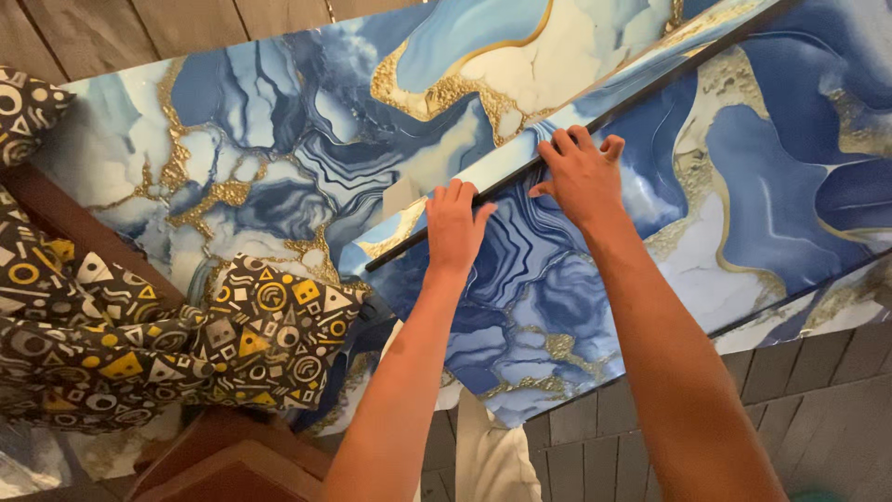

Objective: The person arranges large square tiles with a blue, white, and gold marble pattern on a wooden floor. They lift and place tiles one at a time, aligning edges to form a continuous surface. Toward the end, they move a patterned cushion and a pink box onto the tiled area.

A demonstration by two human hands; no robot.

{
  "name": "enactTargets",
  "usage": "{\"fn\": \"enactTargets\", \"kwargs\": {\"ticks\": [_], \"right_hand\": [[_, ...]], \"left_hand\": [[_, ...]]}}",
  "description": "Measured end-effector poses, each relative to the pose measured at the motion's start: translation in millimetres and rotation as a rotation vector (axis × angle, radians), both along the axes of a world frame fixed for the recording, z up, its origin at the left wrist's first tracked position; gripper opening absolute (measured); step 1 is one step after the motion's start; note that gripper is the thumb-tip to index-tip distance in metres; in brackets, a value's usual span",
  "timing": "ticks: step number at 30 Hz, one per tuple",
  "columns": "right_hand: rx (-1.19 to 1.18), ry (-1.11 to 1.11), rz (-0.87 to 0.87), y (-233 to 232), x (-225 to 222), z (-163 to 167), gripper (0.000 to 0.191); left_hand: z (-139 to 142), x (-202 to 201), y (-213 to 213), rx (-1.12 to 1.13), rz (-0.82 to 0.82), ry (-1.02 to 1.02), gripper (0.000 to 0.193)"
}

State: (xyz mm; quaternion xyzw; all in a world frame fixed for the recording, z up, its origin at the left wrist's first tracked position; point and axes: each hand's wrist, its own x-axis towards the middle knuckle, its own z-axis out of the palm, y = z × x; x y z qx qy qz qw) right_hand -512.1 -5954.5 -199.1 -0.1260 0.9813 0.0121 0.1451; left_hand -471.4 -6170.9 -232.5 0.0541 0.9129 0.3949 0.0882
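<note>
Pressing both hands, left (pixel 454 226) and right (pixel 582 175), fingers spread flat, against the thin black rod (pixel 576 130), apparently steadying the blue marbled panel (pixel 520 270) beneath it; patterned cushion (pixel 269 325) left of rod.

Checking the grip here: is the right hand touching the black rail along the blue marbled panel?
Touching. The head view shows the right hand with its fingers lying over the black rail on the marbled panel.

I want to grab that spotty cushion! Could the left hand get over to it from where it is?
Probably yes. The left hand lies flat on the blue marbled panel by the dark strip. The patterned cushion sits just to its left, with nothing between them.
</note>
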Motion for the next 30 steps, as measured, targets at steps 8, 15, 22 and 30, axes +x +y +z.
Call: {"fn": "enactTargets", "kwargs": {"ticks": [8,15,22,30], "right_hand": [[-0.03,0.03,-0.017,17,20,23,0.063],[-0.001,0.059,-0.021,43,44,50,0.069],[-0.084,0.043,-0.051,54,58,29,0.067],[-0.067,-0.048,-0.131,35,63,-32,0.066]], "left_hand": [[38,22,19,-0.048,0.017,-0.017,0.021],[60,44,42,0.025,0.01,-0.005,0.019],[50,50,52,-0.079,-0.007,0.033,0.022],[4,60,38,-0.093,-0.088,-0.156,0.046]]}}
